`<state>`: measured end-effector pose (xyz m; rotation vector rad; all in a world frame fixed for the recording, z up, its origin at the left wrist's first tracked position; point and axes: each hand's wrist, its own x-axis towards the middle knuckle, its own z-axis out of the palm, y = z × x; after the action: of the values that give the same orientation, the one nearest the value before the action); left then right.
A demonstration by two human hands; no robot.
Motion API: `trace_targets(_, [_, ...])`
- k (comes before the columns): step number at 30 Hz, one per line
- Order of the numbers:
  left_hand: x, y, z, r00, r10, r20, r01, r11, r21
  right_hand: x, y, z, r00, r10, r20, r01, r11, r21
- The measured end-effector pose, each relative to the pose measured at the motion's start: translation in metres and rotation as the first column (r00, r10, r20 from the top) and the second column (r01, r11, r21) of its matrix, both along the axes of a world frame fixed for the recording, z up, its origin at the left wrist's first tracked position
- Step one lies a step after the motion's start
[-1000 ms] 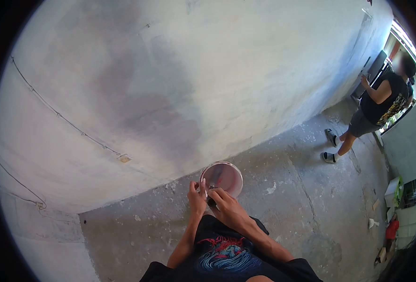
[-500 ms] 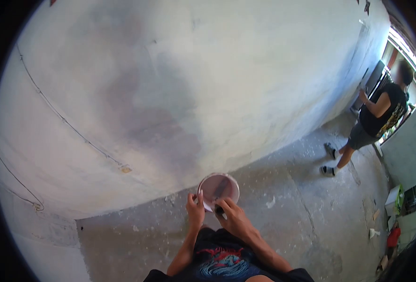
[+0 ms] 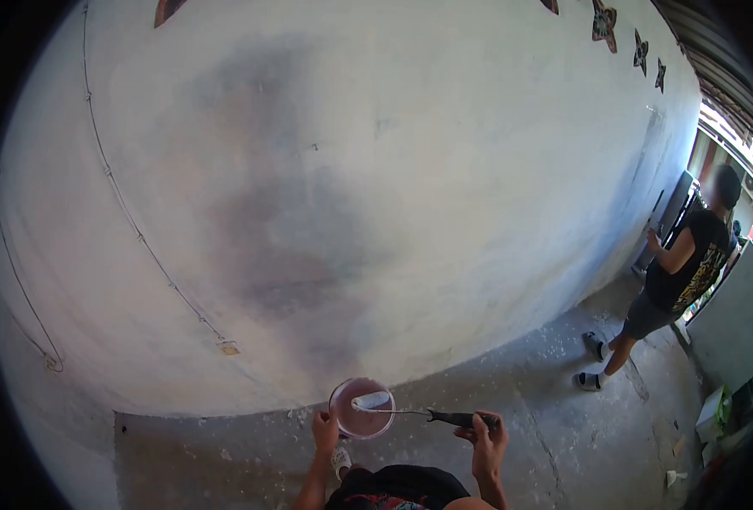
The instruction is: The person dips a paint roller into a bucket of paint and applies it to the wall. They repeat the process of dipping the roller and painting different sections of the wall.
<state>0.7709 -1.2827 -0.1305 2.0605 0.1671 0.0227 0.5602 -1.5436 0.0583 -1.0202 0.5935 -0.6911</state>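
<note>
My left hand point(image 3: 325, 430) grips the left rim of a round paint bucket point(image 3: 335, 416), its fingers closed on the edge. Pinkish paint shows inside the bucket. In my right hand point(image 3: 484, 438) is the black handle of a small paint roller point(image 3: 453, 418), held out to the right of the bucket. The roller's thin metal rod runs left across the bucket's rim. Its pale roller sleeve point(image 3: 371, 400) overlaps the bucket's opening in this view.
A wall point(image 3: 478, 195) with grey-purple patches rises in front of me. A cable point(image 3: 142, 234) runs down it to a small box point(image 3: 228, 348). To the right, a person point(image 3: 682, 263) stands facing the wall on the concrete floor point(image 3: 512, 382). Star-shaped ornaments point(image 3: 604, 25) hang high up.
My right hand has moved from over the bucket out to the right, bringing the roller's rod and sleeve into view. The head view has tilted up, showing more wall.
</note>
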Motion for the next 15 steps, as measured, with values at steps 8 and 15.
trace_targets(8, [-0.028, 0.033, -0.011, 0.959, 0.089, -0.270, -0.157, 0.957, -0.243, 0.071, -0.028, 0.089, 0.902, -0.160, 0.400, 0.168, 0.986, 0.014])
trace_targets(15, [-0.037, 0.098, -0.050, 0.920, 0.201, -0.337, -0.349, 0.813, -0.466, 0.185, -0.027, 0.189, 0.626, -0.084, 0.776, 0.440, 0.859, -0.262])
